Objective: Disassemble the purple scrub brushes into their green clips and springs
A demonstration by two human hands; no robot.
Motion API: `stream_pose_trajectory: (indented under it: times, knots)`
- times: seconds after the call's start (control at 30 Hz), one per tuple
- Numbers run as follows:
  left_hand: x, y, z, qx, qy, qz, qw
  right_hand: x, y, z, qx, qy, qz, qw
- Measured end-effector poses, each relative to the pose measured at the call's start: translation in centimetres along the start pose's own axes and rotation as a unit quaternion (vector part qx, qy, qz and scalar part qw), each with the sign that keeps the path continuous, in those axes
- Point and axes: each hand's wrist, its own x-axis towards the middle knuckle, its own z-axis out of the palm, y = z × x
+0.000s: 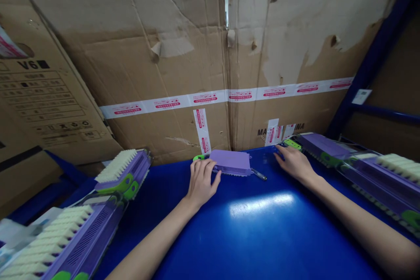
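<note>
Near the back of the blue surface lies a purple brush point(230, 161), flat side up, with a green part showing at its left end. My left hand point(202, 183) is at that left end, its fingers curled against the brush and the thumb along the front side. A small pen-like object point(259, 174) sticks out beside the brush's right end. Further right, my right hand point(295, 160) has its fingers stretched out, with nothing visible in them. Its fingertips are close to a green piece point(292, 143) by the purple brushes on the right; whether they touch is unclear.
More purple brushes with cream bristles lie along the left point(77, 236) and right point(380, 179) sides, some in clear packaging. A taped cardboard wall point(170, 70) closes off the back of the blue surface point(249, 240). A blue metal post point(364, 65) stands at right.
</note>
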Motion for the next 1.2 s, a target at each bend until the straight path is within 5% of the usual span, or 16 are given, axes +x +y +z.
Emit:
stream_pose_trajectory:
  times: [0.1,0.23,1.2]
  knots:
    - [0.0,0.0,-0.2,-0.003,-0.002,-0.003,1.000,-0.1,0.7,0.1,-0.032,-0.103,0.058,0.992]
    - [-0.1,0.0,-0.3,-0.006,-0.007,-0.005,1.000,-0.2,0.8,-0.4,-0.077,-0.136,0.081,0.985]
    - [-0.1,0.1,-0.5,-0.003,-0.022,-0.010,1.000,-0.8,0.2,-1.1,-0.164,-0.089,0.117,0.975]
